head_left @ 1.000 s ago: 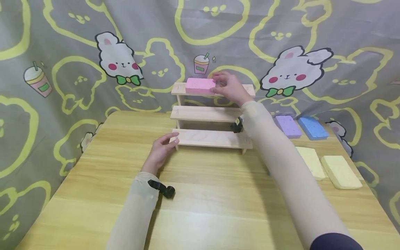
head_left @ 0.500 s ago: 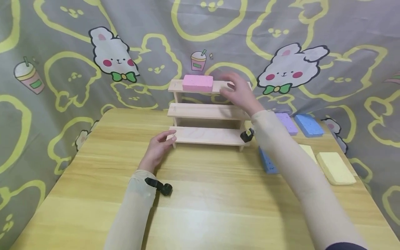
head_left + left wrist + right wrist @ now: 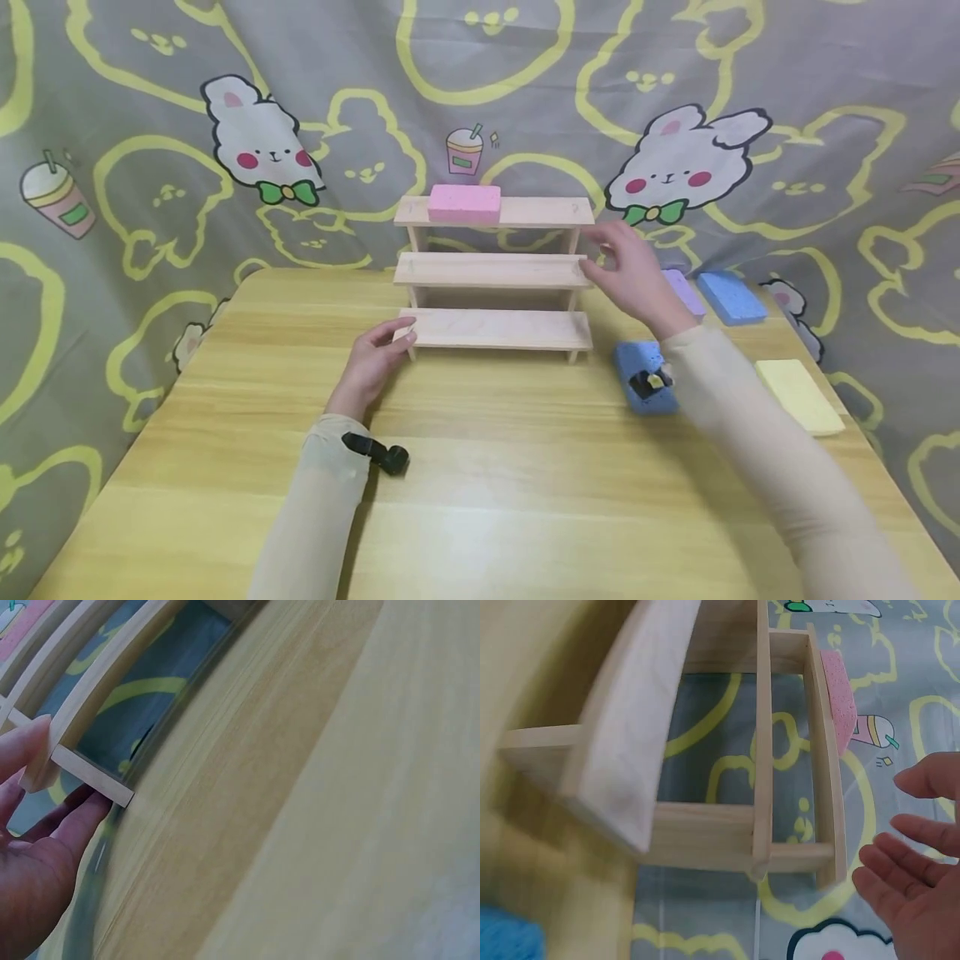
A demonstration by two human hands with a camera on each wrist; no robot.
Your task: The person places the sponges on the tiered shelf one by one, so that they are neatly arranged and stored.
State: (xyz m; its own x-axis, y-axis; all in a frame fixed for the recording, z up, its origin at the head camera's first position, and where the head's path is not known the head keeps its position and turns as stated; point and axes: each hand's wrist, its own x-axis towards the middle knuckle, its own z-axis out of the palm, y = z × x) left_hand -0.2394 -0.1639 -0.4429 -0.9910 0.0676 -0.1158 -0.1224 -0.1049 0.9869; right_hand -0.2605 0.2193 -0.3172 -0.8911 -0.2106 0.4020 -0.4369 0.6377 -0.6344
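Observation:
A three-tier light wooden shelf [image 3: 491, 327] stands near the back of the table, with a pink sponge block [image 3: 463, 202] lying left of centre on its top tier. The left hand [image 3: 366, 368] grips the left end of the lowest tier; in the left wrist view the thumb of that hand [image 3: 37, 877] is on the board and its fingers lie below. Just right of the shelf, the right hand [image 3: 633, 275] is in the air, holding nothing. In the right wrist view its fingers [image 3: 911, 862] are spread, apart from the shelf [image 3: 763, 735] and the pink block [image 3: 840, 701].
Right of the shelf, a blue block [image 3: 633, 362] lies partly behind the right wrist camera. Farther back are a purple block [image 3: 682, 293], partly hidden by the hand, and another blue block [image 3: 731, 297]. A yellow block [image 3: 802, 398] lies beyond the right sleeve. Patterned cloth [image 3: 360, 50] hangs behind.
The right hand has let go of the pink block and moved right and down from the top tier. The pink block stays on that tier, and the left hand keeps its grip.

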